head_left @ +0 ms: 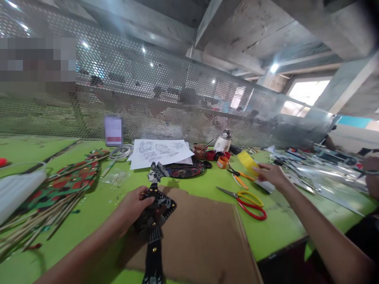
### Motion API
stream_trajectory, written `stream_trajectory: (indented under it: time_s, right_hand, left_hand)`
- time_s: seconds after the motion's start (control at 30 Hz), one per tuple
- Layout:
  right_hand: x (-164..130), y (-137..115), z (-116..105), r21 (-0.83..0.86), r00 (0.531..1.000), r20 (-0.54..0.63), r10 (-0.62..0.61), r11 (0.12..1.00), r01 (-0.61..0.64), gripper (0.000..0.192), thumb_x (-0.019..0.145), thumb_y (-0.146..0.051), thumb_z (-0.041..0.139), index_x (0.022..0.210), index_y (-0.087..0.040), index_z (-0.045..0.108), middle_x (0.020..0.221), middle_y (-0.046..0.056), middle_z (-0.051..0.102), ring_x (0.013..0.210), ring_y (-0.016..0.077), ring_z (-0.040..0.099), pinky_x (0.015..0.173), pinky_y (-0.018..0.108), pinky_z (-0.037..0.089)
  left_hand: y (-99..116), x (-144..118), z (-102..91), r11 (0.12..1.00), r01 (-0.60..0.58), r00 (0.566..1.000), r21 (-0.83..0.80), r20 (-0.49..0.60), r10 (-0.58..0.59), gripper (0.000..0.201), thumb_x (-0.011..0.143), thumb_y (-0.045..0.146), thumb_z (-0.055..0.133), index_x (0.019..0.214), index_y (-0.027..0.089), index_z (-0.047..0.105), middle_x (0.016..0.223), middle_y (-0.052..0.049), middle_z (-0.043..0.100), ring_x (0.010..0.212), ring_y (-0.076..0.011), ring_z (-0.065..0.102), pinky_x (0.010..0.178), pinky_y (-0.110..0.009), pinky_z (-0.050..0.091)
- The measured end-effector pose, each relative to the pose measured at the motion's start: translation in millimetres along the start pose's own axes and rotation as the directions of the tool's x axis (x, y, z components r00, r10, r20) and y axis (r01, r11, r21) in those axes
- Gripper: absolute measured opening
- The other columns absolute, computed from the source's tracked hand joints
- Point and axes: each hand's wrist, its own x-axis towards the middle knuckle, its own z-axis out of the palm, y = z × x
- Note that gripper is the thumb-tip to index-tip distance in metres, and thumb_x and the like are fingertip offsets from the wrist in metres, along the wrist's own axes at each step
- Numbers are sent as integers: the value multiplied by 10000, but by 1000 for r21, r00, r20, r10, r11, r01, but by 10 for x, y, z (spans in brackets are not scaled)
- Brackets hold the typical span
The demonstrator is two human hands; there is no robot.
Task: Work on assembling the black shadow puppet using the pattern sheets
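Observation:
My left hand [133, 205] is closed around the upper body of a black jointed shadow puppet [154, 240]. The puppet has a white-faced head in profile, white line patterns and brass-coloured rivets, and hangs over a sheet of brown cardboard [204, 236]. Out to the right, my right hand [271, 175] pinches a bright yellow piece [247, 162], whose exact kind I cannot make out. Just below that hand are orange-handled pliers [239, 179]. Scissors [247, 201] with red and yellow handles lie on the green table, right of the cardboard.
Bamboo sticks [56, 213] and a red-green patterned piece [85, 169] lie at left. Printed sheets [160, 152], a dark palette [186, 169], paint jars [222, 161] and a white bottle [223, 142] stand along a perforated screen [166, 94]. Tools and plastic sheets [319, 177] crowd the right.

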Motion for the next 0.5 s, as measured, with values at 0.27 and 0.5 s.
stream_trajectory:
  time_s: [0.27,0.5]
  right_hand:
    - [-335,69,699,-115,941,338,-23,991,65,524,722,-416,749,1142,-111,682,778,97,742,573,188,668,586,351,588]
    - [-53,322,606,-388,941,298,-158,881,271,365,662,-310,750,988,-145,741,1063,118,716,967,312,651,910,458,483]
  left_hand:
    - [45,-46,-5,999,-27,999,41,-31,28,299,597,407,681,762,175,589,737,-66,709,691,-260,647,604,-323,472]
    - [-35,22,-15,1000,-6,999,-11,-50,6,319,560,392,690,780,180,598,717,-42,714,682,-264,670,618,-319,483]
